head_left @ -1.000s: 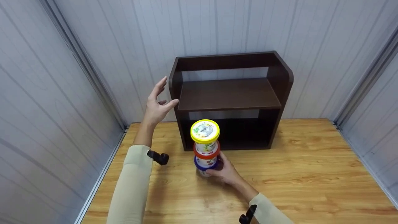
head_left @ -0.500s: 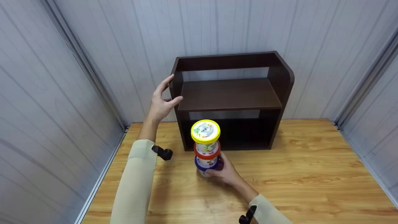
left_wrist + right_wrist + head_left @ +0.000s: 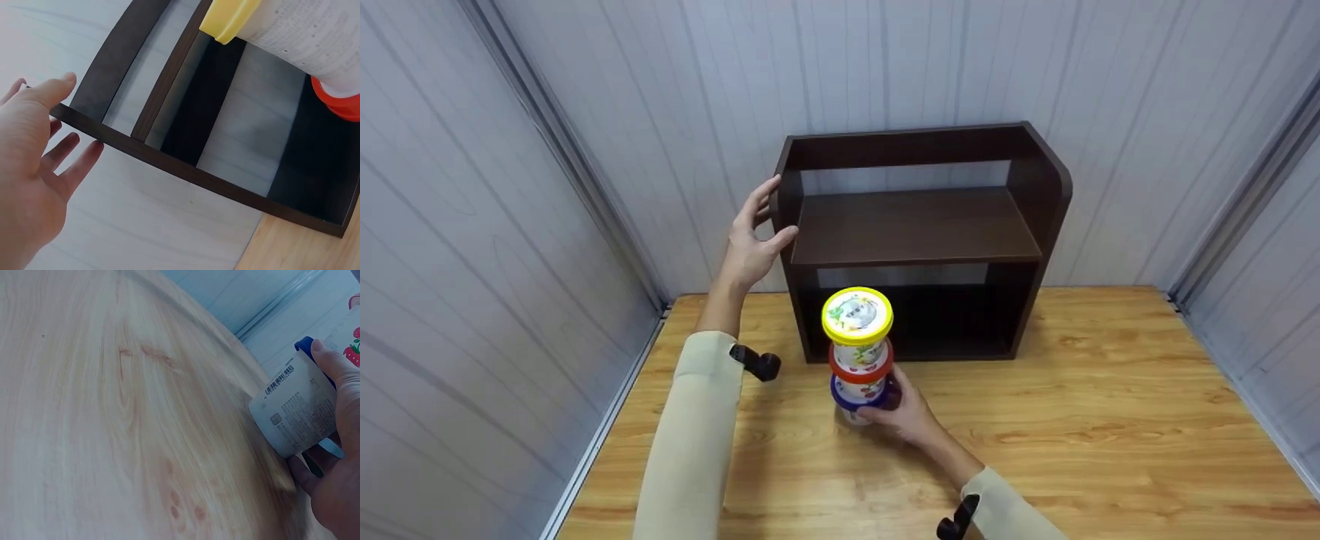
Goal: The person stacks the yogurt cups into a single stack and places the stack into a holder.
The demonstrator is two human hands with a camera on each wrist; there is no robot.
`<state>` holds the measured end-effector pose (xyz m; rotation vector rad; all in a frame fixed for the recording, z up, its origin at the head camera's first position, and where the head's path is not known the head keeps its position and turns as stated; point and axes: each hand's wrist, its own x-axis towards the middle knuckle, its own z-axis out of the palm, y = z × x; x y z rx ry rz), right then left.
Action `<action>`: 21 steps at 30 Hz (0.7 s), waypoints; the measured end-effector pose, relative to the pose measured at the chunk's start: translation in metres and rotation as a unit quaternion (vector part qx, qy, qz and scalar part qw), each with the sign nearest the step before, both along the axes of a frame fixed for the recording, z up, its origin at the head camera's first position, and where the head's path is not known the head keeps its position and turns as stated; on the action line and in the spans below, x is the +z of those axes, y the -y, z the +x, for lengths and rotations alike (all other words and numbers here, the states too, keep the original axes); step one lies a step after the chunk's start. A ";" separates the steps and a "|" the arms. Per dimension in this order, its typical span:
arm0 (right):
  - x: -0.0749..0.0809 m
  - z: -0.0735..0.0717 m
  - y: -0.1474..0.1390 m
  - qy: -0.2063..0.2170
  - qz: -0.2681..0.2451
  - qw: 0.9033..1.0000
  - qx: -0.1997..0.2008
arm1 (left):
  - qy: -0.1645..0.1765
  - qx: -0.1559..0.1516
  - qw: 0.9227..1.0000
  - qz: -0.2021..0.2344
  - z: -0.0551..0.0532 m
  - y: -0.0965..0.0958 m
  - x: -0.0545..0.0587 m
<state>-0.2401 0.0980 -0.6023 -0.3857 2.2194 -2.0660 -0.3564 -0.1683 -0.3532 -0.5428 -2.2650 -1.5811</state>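
Three white tubs stand stacked on the wooden surface, just before a dark brown shelf unit (image 3: 915, 225). On top is the yellow-lidded tub (image 3: 858, 315), then the red-lidded tub (image 3: 861, 387), with the blue-lidded tub (image 3: 295, 402) at the bottom. My right hand (image 3: 911, 416) grips this lowest tub from the right, thumb near its blue rim. My left hand (image 3: 752, 251) holds the shelf's left side panel (image 3: 180, 174), thumb on the inner side and fingers along the outer side, as the left wrist view shows.
The shelf has an upper board (image 3: 915, 225) and a dark lower compartment (image 3: 945, 319), partly hidden behind the stack. Pale panelled walls (image 3: 547, 187) rise behind and at both sides. The wood-grain surface (image 3: 1110, 397) extends right of the shelf and toward me.
My left hand has moved right and slightly up, from beside the shelf onto its left side panel. My right hand and the stacked tubs have stayed nearly still.
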 end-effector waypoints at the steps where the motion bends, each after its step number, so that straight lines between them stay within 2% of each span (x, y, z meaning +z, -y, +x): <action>1: 0.000 0.000 0.000 -0.001 -0.001 1.000 -0.002 | 0.000 0.000 1.000 0.005 0.000 -0.001 -0.001; 10: -0.001 0.001 -0.001 0.004 0.005 1.000 -0.015 | 0.000 -0.013 0.999 0.033 -0.003 -0.005 -0.004; 17: -0.004 0.003 -0.001 -0.004 -0.006 1.000 -0.008 | -0.014 -0.013 1.000 0.008 -0.001 -0.005 -0.004; 21: -0.004 0.006 -0.001 -0.012 0.004 1.000 -0.013 | -0.007 -0.017 1.000 0.005 -0.002 -0.004 -0.003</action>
